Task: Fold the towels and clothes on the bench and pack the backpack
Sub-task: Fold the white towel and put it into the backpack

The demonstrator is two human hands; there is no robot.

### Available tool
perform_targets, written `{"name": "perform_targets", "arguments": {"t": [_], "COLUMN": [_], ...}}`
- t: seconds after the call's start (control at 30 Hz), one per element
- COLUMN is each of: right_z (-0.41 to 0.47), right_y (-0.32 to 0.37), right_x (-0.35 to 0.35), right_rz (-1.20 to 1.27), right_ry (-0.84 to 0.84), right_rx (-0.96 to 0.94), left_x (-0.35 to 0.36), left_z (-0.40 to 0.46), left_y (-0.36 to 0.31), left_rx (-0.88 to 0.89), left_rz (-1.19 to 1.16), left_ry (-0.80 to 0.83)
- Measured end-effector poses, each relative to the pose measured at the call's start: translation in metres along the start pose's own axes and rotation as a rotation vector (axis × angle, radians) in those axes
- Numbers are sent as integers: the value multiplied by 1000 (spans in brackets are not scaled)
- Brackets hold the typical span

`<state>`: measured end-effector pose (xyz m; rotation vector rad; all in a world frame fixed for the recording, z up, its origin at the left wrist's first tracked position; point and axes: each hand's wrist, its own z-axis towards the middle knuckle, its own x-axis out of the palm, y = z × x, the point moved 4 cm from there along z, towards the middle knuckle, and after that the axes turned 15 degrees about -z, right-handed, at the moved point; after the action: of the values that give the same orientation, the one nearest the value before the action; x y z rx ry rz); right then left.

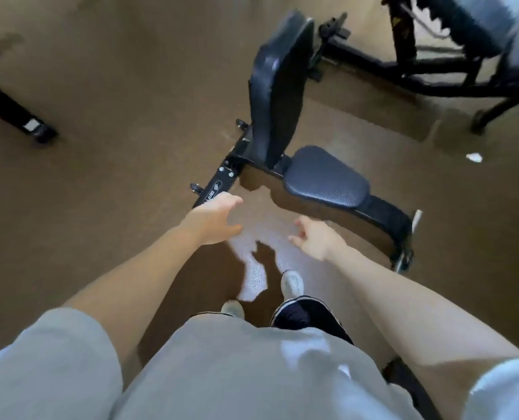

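A black padded gym bench (325, 177) stands on the brown floor ahead of me, its backrest (278, 86) raised upright and its seat pad bare. No towels, clothes or backpack are in view. My left hand (214, 221) reaches forward over the floor near the bench's black base bar, fingers apart and holding nothing. My right hand (314, 237) hangs in front of the seat, fingers loosely curled and apart, also holding nothing. Both hands are short of the bench and do not touch it.
Another black exercise machine (452, 56) stands at the back right. A black frame foot (16, 113) lies on the floor at the left. A small white scrap (474, 157) rests on the floor at the right. My white shoes (293, 283) are below my hands.
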<state>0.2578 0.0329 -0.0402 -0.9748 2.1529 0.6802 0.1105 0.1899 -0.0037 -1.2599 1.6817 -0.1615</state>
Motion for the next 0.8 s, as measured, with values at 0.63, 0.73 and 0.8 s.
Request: {"name": "perform_targets", "arguments": {"t": [0.63, 0.73, 0.8], "right_z": [-250, -268, -278], "right_y": [-381, -462, -514], "right_x": [116, 104, 84], "right_rz": [799, 762, 714], "right_ry": [-354, -327, -326], "right_rx": [1011, 952, 908], "left_x": [306, 350, 366], "left_z": [88, 105, 118], "left_y": [-395, -464, -506], "left_rx": [669, 658, 643], "left_rz": [269, 273, 277], "left_ry": [535, 535, 516]}}
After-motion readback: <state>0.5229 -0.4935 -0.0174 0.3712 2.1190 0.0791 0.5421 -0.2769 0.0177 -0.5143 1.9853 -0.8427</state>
